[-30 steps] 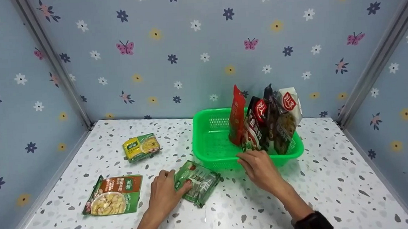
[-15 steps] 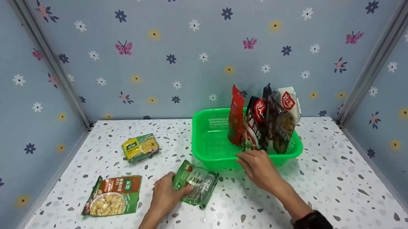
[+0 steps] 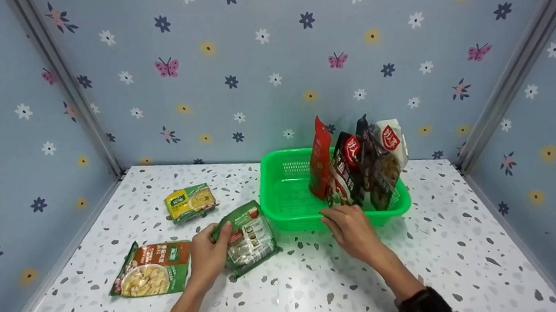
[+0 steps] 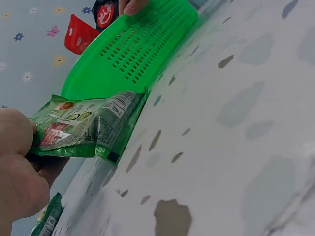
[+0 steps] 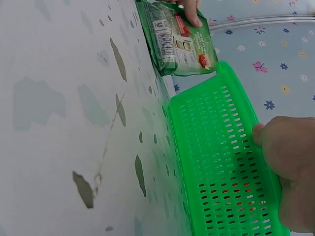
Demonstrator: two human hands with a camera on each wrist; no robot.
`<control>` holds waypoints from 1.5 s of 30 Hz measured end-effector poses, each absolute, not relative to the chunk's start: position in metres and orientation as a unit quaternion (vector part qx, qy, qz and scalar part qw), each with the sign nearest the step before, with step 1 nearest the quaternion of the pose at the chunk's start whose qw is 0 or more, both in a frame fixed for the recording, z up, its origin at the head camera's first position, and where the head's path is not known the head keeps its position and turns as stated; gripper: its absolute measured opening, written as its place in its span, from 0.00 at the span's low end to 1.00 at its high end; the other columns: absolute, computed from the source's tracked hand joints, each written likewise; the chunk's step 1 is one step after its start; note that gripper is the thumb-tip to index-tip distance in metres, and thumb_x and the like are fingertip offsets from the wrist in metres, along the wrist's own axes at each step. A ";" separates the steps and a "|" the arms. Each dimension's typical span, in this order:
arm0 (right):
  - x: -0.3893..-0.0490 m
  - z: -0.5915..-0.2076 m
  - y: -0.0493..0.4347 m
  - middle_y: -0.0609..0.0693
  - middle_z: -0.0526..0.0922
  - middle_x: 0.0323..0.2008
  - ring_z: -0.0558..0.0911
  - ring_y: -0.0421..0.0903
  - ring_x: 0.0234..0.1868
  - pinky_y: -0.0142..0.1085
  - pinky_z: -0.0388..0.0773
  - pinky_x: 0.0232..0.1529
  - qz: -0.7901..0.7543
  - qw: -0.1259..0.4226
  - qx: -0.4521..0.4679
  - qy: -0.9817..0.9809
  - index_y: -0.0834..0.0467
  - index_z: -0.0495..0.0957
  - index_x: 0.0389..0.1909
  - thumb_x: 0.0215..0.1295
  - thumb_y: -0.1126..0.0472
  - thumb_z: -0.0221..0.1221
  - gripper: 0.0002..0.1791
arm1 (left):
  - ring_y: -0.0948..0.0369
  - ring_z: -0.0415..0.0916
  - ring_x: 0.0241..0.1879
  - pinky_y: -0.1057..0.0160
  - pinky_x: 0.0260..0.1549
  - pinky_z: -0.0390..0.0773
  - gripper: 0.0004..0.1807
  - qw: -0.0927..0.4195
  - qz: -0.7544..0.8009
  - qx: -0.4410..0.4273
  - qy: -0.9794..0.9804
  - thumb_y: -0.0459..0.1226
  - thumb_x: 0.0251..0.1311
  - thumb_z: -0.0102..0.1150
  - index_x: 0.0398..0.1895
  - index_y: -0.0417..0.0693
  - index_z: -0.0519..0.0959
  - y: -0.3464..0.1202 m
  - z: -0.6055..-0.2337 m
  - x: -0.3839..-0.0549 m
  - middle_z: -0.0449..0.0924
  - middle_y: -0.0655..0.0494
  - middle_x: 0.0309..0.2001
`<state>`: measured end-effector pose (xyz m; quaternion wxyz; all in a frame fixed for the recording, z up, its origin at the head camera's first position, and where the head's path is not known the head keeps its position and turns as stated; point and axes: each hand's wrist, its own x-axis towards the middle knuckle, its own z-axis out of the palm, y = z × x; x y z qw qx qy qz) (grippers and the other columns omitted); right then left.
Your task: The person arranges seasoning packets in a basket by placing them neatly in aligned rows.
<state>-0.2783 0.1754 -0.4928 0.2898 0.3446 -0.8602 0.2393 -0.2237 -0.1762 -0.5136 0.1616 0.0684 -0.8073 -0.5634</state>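
My left hand (image 3: 210,253) pinches a green food packet (image 3: 250,238) by its left side, thumb on the face and fingers beneath. In the left wrist view the packet (image 4: 88,123) shows its barcoded back and tilts up from the tabletop, its far edge close to the basket. My right hand (image 3: 352,231) grips the front rim of the green plastic basket (image 3: 287,219). In the right wrist view the thumb of that hand (image 5: 290,162) lies over the rim. Inside the basket, a red pouch (image 3: 320,160) and several dark pouches (image 3: 345,171) stand upright toward the right.
A yellow-and-green packet (image 3: 190,202) lies at the back left of the speckled table (image 3: 317,290). Nearer, a brown-and-green pouch (image 3: 154,270) lies flat beside the left wrist. Flower-patterned walls (image 3: 251,55) enclose the back and both sides.
My left hand has lifted and turned the green packet, drawing it a little left and tilting it up beside the basket. The right hand stays on the rim.
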 end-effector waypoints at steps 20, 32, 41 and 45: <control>-0.278 -0.496 0.180 0.53 0.95 0.42 0.94 0.52 0.42 0.48 0.85 0.45 0.237 0.290 0.335 -0.865 0.59 0.93 0.53 0.76 0.64 0.71 0.09 | 0.63 0.90 0.28 0.72 0.26 0.83 0.10 0.288 -0.516 -0.065 -0.804 0.41 0.81 0.68 0.44 0.46 0.92 -0.160 -0.425 -0.200 0.95 0.48 0.34; -0.275 -0.491 0.177 0.52 0.95 0.41 0.93 0.51 0.42 0.48 0.84 0.46 0.217 0.268 0.320 -0.883 0.57 0.93 0.49 0.77 0.64 0.71 0.06 | 0.59 0.96 0.36 0.63 0.34 0.93 0.07 0.225 -0.571 -0.179 -0.769 0.42 0.79 0.69 0.45 0.53 0.94 -0.101 -0.393 -0.191 0.97 0.54 0.38; -0.268 -0.469 0.182 0.61 0.91 0.53 0.89 0.62 0.57 0.59 0.86 0.61 0.323 0.179 0.299 -0.880 0.63 0.86 0.57 0.83 0.66 0.63 0.09 | 0.59 0.96 0.37 0.62 0.36 0.93 0.06 0.199 -0.575 -0.197 -0.769 0.42 0.79 0.70 0.45 0.54 0.94 -0.090 -0.397 -0.192 0.97 0.54 0.38; -0.256 -0.449 0.185 0.61 0.84 0.74 0.81 0.61 0.78 0.64 0.80 0.77 0.491 0.118 0.290 -0.813 0.61 0.78 0.78 0.86 0.64 0.57 0.24 | 0.58 0.96 0.38 0.62 0.37 0.94 0.07 0.191 -0.575 -0.196 -0.771 0.43 0.79 0.69 0.46 0.53 0.94 -0.089 -0.400 -0.194 0.97 0.53 0.40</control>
